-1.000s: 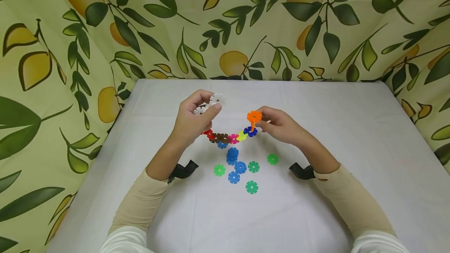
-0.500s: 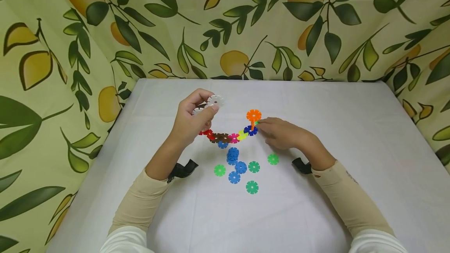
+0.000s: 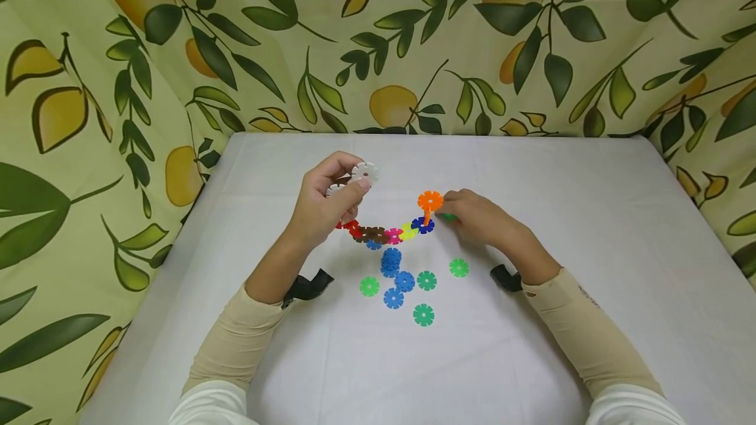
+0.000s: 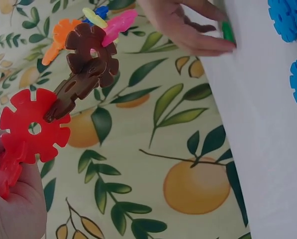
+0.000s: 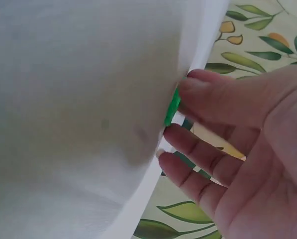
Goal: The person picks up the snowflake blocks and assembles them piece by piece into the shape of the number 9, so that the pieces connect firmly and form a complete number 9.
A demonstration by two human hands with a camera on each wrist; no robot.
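Chain of multicoloured, notched plastic discs (image 3: 380, 231) held above white-covered table (image 3: 590, 228) in grip of left hand (image 3: 323, 202); round green plastic disc (image 5: 172, 108) pinched in narrow grip of right hand (image 3: 477, 218), near chain.

No text, label, brand, number or sign is showing legibly in any of the three views. Only a faint dark mark (image 3: 588, 296) is sitting on the outer edge of the beige right sleeve (image 3: 590, 340), toward the wrist end — it is appearing too small and blurred to tell whether it is lettering.
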